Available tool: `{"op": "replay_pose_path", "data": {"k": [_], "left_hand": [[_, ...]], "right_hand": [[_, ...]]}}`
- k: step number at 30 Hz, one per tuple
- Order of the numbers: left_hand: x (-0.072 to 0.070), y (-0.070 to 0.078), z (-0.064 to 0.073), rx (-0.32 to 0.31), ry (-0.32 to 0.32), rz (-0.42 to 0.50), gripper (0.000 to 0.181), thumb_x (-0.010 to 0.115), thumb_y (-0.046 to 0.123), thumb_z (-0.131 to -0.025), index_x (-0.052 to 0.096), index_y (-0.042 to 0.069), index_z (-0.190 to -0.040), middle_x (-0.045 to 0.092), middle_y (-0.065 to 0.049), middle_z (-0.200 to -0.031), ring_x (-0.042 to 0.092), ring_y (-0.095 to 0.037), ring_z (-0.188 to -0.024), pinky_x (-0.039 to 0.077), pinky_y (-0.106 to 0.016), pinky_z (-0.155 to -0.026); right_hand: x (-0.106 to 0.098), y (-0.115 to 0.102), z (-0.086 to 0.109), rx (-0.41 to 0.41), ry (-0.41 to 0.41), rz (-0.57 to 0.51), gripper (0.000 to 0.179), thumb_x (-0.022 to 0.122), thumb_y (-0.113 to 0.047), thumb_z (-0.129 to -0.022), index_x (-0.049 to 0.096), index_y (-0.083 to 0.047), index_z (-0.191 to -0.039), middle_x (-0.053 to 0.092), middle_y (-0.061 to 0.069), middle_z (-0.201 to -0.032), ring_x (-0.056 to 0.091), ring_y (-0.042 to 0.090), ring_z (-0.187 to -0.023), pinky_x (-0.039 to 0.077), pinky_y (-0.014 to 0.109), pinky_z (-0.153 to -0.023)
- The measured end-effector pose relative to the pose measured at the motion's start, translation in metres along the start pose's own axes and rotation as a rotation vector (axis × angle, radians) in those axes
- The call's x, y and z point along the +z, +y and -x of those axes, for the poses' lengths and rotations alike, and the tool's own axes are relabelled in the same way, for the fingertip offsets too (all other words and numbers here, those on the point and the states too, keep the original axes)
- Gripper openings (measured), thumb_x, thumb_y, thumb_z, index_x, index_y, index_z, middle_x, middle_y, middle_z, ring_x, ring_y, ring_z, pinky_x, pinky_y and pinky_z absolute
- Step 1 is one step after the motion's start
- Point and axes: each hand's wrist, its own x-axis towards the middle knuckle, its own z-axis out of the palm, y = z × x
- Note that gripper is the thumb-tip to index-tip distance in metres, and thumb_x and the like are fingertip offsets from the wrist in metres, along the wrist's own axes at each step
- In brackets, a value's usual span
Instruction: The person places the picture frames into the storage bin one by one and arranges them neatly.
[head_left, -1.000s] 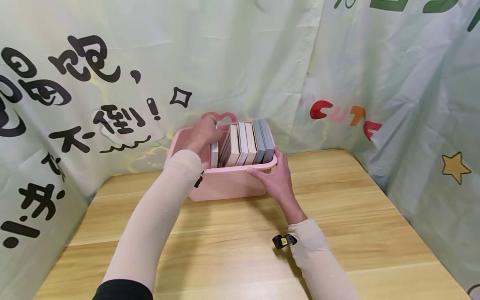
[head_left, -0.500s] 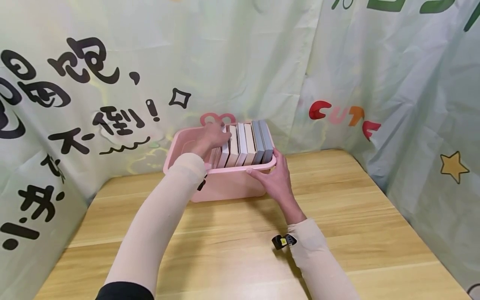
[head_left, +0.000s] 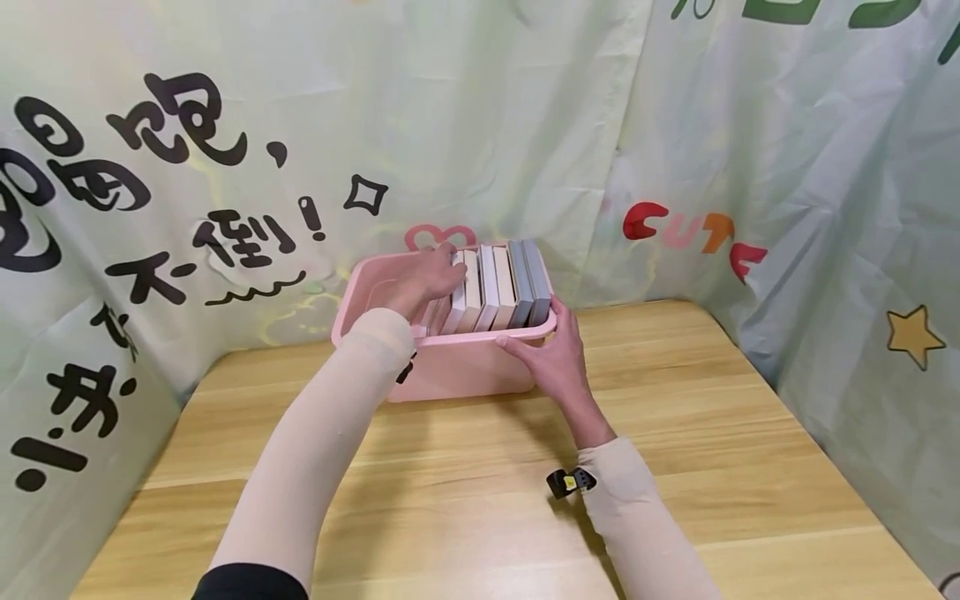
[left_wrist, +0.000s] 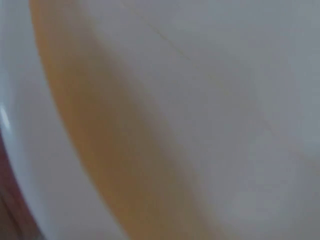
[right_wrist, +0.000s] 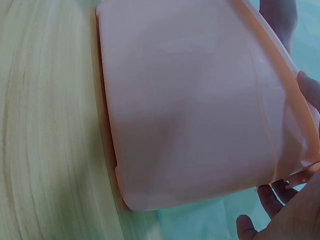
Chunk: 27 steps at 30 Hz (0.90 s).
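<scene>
A pink plastic bin (head_left: 461, 368) stands on the wooden table near the back curtain. Several books (head_left: 491, 287) are in its right part, on edge side by side, with pale spines and two grey-blue ones at the right end. My left hand (head_left: 426, 279) reaches into the bin and grips the leftmost upright book (head_left: 455, 310) by its top; part of its fingers is hidden. With the thumb over the front rim and the fingers at the right side, my right hand (head_left: 553, 354) holds the bin's front right corner. The left wrist view is filled by the blurred bin wall (left_wrist: 210, 125).
The wooden table (head_left: 480, 508) extends in front of the bin and to both sides. A pale printed curtain (head_left: 487, 125) hangs close behind the bin and along the table's sides. Inside the bin, the left part (head_left: 367, 287) shows bare pink wall.
My left hand has moved right inside the bin, bringing the leftmost book up against the others. The right hand has stayed on the bin's corner.
</scene>
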Motion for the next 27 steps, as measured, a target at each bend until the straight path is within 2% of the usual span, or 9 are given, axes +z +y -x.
{"op": "replay_pose_path", "data": {"k": [2,5,8,12,14,17,21,24,27], "left_hand": [[-0.001,-0.002,0.000,0.008,0.017,0.024,0.057,0.034,0.038,-0.099,0.033,0.009,-0.148,0.034,-0.020,-0.150,0.037,-0.035,-0.137,0.033,-0.050,-0.112],[-0.003,-0.006,-0.001,0.004,0.059,0.011,0.056,0.031,0.038,-0.100,0.031,0.010,-0.149,0.030,-0.020,-0.153,0.037,-0.034,-0.137,0.034,-0.051,-0.111],[-0.008,-0.013,-0.001,0.000,0.123,-0.098,0.057,0.025,0.046,-0.100,0.029,0.019,-0.151,0.029,-0.014,-0.156,0.032,-0.035,-0.141,0.034,-0.054,-0.110],[-0.018,-0.026,0.001,-0.024,0.191,-0.267,0.063,0.018,0.057,-0.097,0.017,0.032,-0.155,0.028,-0.011,-0.157,0.027,-0.037,-0.142,0.029,-0.062,-0.107],[-0.023,-0.033,0.001,-0.049,0.209,-0.291,0.066,0.017,0.061,-0.096,0.008,0.034,-0.156,0.023,-0.013,-0.159,0.024,-0.039,-0.143,0.024,-0.064,-0.108],[-0.029,-0.046,0.002,-0.093,0.204,-0.307,0.070,0.011,0.067,-0.094,-0.002,0.035,-0.156,0.009,-0.011,-0.163,0.015,-0.039,-0.147,0.015,-0.067,-0.111],[-0.033,-0.063,0.005,-0.131,0.143,-0.283,0.076,0.005,0.073,-0.091,-0.008,0.034,-0.155,-0.005,-0.011,-0.164,0.001,-0.040,-0.150,0.000,-0.070,-0.112],[-0.032,-0.079,0.008,-0.149,0.114,-0.268,0.079,0.004,0.075,-0.089,-0.007,0.032,-0.155,-0.009,-0.013,-0.163,-0.005,-0.042,-0.149,-0.007,-0.072,-0.110],[-0.030,-0.094,0.013,-0.170,0.107,-0.270,0.082,0.003,0.076,-0.088,-0.005,0.030,-0.156,-0.008,-0.014,-0.163,-0.006,-0.043,-0.149,-0.008,-0.073,-0.108]], "right_hand": [[0.000,0.001,-0.001,0.002,-0.001,-0.004,0.108,0.082,-0.056,-0.065,0.025,-0.024,-0.151,0.035,0.005,-0.149,0.040,0.023,-0.134,0.034,0.047,-0.110],[-0.001,0.002,-0.002,0.006,0.001,0.001,0.108,0.082,-0.057,-0.065,0.026,-0.024,-0.151,0.035,0.005,-0.149,0.040,0.023,-0.135,0.034,0.047,-0.111],[-0.002,0.004,-0.002,0.008,0.004,0.005,0.107,0.082,-0.056,-0.065,0.026,-0.024,-0.151,0.035,0.005,-0.149,0.039,0.024,-0.135,0.033,0.048,-0.111],[-0.005,0.006,-0.005,0.007,0.009,0.007,0.108,0.083,-0.055,-0.066,0.025,-0.024,-0.152,0.036,0.006,-0.149,0.039,0.025,-0.135,0.033,0.049,-0.111],[-0.007,0.007,-0.007,0.009,0.011,0.011,0.108,0.082,-0.056,-0.066,0.025,-0.024,-0.152,0.036,0.006,-0.150,0.038,0.025,-0.136,0.032,0.049,-0.111],[-0.010,0.009,-0.010,0.013,0.013,0.014,0.109,0.082,-0.057,-0.066,0.024,-0.025,-0.152,0.035,0.006,-0.151,0.037,0.025,-0.137,0.032,0.050,-0.112],[-0.013,0.013,-0.011,0.016,0.030,0.007,0.108,0.082,-0.056,-0.066,0.025,-0.025,-0.152,0.035,0.005,-0.150,0.037,0.024,-0.137,0.031,0.049,-0.112],[-0.014,0.017,-0.012,0.011,0.041,-0.003,0.107,0.083,-0.053,-0.066,0.025,-0.024,-0.152,0.036,0.005,-0.149,0.037,0.024,-0.136,0.030,0.048,-0.113],[-0.014,0.020,-0.013,0.010,0.036,-0.006,0.107,0.084,-0.052,-0.066,0.025,-0.023,-0.152,0.036,0.005,-0.149,0.037,0.024,-0.137,0.029,0.048,-0.114]]}}
